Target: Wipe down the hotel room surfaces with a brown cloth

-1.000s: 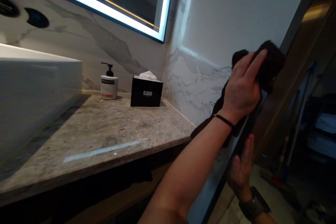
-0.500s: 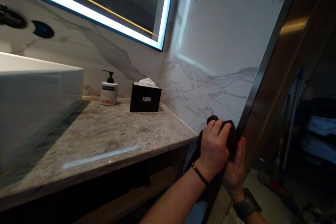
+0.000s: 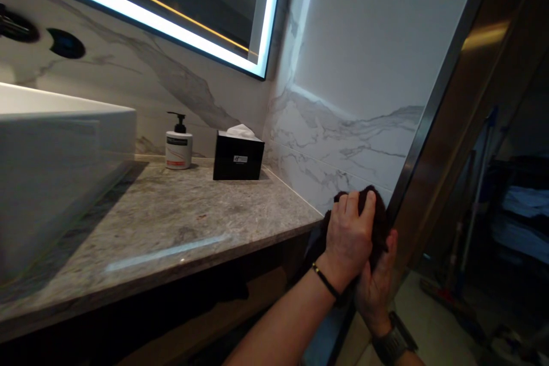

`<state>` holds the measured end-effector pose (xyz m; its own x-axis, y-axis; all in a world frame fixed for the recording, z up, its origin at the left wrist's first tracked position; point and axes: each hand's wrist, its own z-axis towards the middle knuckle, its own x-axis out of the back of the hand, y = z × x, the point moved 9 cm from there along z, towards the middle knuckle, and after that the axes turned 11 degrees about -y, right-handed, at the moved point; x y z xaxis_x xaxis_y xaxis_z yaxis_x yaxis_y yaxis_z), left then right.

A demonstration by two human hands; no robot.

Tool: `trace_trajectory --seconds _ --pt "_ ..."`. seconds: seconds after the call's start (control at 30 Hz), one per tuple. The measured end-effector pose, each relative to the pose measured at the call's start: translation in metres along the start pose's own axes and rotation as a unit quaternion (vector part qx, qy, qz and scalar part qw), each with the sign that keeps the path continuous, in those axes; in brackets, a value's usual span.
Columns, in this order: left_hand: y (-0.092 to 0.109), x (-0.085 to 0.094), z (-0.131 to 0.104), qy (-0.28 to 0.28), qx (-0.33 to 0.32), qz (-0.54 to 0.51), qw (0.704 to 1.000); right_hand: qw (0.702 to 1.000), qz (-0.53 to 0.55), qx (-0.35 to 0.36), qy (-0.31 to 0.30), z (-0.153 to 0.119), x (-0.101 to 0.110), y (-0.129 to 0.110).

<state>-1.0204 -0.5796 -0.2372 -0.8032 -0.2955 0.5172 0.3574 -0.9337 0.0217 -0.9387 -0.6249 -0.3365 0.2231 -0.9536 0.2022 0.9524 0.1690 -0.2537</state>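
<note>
My left hand (image 3: 349,240), with a thin dark band on the wrist, is closed over a dark brown cloth (image 3: 377,217). Its fingers press the cloth on the marble wall beside the dark door frame, just past the counter's right end. Just below and to the right, my right hand (image 3: 377,283) wears a watch. Its fingers are stretched upward along the frame, with the palm turned toward the cloth. Part of the cloth hangs down behind my hands and is hidden.
On the stone counter (image 3: 201,211) stand a pump bottle (image 3: 179,148) and a black tissue box (image 3: 238,157). A white basin (image 3: 64,171) is at left, below a lit mirror (image 3: 193,11). Beyond the frame (image 3: 422,126), a long-handled mop or broom (image 3: 476,200) leans near folded linens (image 3: 525,206).
The cloth's top has bunched higher above my left fingers. My right hand has shifted slightly left and down. The counter items stay put.
</note>
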Motion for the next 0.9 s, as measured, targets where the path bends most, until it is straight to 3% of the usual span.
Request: trace_trajectory --seconds 0.17,0.27,0.47,0.7,0.77,0.9 --pt "0.008 -0.016 -0.043 -0.094 -0.011 -0.095 0.991 0.999 0.037 -0.027 0.017 -0.005 0.002 0.009" --pt "0.010 -0.019 -0.053 -0.119 -0.015 -0.124 0.985 0.998 0.047 -0.035 0.018 -0.007 0.001 0.012" --pt "0.009 -0.022 -0.050 -0.070 0.016 -0.102 0.992 0.998 0.035 -0.031 0.029 -0.003 0.003 0.006" --pt "-0.017 0.000 0.017 0.016 0.048 -0.145 0.988 0.999 -0.028 0.013 -0.015 0.000 -0.001 -0.006" --pt "-0.019 0.001 0.013 0.016 0.055 -0.164 0.985 0.999 -0.028 0.013 -0.016 0.000 -0.001 -0.006" --pt "-0.009 -0.013 -0.024 -0.015 0.048 -0.190 0.981 1.000 -0.015 0.002 0.005 -0.002 0.002 -0.004"
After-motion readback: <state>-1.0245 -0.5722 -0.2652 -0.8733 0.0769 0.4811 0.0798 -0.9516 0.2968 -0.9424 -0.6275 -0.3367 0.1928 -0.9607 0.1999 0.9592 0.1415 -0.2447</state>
